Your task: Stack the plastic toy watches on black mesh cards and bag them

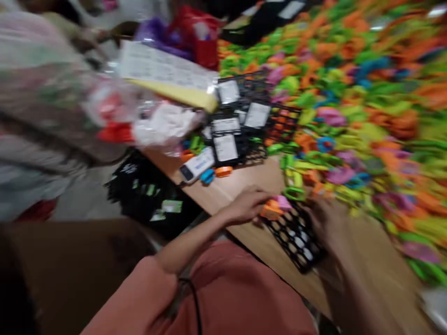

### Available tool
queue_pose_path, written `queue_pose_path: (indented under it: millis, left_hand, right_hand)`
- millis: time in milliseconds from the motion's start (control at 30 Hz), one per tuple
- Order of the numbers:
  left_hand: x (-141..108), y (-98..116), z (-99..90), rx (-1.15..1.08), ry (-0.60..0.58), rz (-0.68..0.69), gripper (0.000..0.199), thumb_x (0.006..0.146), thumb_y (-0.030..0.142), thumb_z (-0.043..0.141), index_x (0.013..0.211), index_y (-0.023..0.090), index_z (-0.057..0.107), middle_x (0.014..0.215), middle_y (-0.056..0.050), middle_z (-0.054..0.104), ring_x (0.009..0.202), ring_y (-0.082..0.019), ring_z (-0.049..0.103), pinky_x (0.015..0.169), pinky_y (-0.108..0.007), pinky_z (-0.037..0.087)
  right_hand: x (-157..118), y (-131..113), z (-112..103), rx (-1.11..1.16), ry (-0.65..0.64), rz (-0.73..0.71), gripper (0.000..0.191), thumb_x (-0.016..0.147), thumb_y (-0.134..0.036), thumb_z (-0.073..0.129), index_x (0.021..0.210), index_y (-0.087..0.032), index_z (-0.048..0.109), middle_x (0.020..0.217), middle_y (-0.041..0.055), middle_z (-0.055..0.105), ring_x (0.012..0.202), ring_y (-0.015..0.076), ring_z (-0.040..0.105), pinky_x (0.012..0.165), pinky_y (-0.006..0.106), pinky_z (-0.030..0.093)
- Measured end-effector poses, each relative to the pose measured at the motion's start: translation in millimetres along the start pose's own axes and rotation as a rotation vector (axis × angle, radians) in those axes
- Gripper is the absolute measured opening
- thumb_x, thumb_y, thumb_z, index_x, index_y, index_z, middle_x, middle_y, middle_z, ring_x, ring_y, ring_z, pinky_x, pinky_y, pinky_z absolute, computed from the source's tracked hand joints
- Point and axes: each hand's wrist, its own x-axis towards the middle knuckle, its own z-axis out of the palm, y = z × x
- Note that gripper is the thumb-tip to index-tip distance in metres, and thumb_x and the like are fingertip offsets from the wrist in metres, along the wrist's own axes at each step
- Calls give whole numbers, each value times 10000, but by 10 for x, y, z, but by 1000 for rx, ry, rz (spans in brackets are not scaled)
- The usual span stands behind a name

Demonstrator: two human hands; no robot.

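A black plastic tray with rows of round holes lies slanted at the front of the wooden table. At its upper left end are an orange plastic piece and a pink piece. My left hand is closed on the orange piece, with fingers above it and thumb below. Along the tray's right edge is my right hand, smeared by motion; its fingers are too blurred to show whether they grip anything. Green and yellow pieces lie just beyond the tray.
A large blurred heap of bright plastic pieces covers the table's right side. Black trays with white labels, a white device and plastic bags crowd the far left. Black items lie below the table's edge, near a cardboard box.
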Motion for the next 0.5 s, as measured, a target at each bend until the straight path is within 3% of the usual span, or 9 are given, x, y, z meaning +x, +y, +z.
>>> queue_pose_path:
  millis: [100, 267, 400, 500]
  left_hand:
    - [12, -17, -26, -35, 51, -13, 358, 938, 326, 638, 1276, 243, 721, 1129, -96, 671, 1093, -273, 589, 981, -388, 437]
    - [26, 34, -42, -30, 45, -82, 418, 888, 341, 669, 1295, 254, 709, 1124, -83, 665, 1099, -279, 592, 974, -413, 430]
    - [34, 41, -43, -4, 30, -107, 462, 852, 311, 693, 1310, 253, 700, 1145, -91, 669, 1116, -287, 592, 997, -442, 426]
    - [45, 5, -45, -7, 9, -116, 467, 850, 311, 709, 1313, 244, 696, 1156, -101, 669, 1131, -287, 588, 1010, -447, 431]
  right_hand:
    - [-151, -20, -197, -212, 37, 98, 215, 964, -250, 552, 1071, -177, 724, 1014, 145, 701, 973, 306, 640, 844, 462, 573]
    - [-10, -46, -121, -228, -47, 188, 169, 959, -191, 498, 1024, -193, 654, 1031, 160, 648, 994, 323, 576, 876, 454, 506]
    - [-21, -205, -146, -15, 9, 249, 47, 935, -234, 548, 961, -216, 582, 912, 92, 624, 867, 275, 569, 783, 381, 478]
    - [-36, -369, -91, 263, 54, 352, 152, 907, -347, 651, 952, -226, 570, 824, 23, 598, 749, 215, 552, 696, 318, 462]
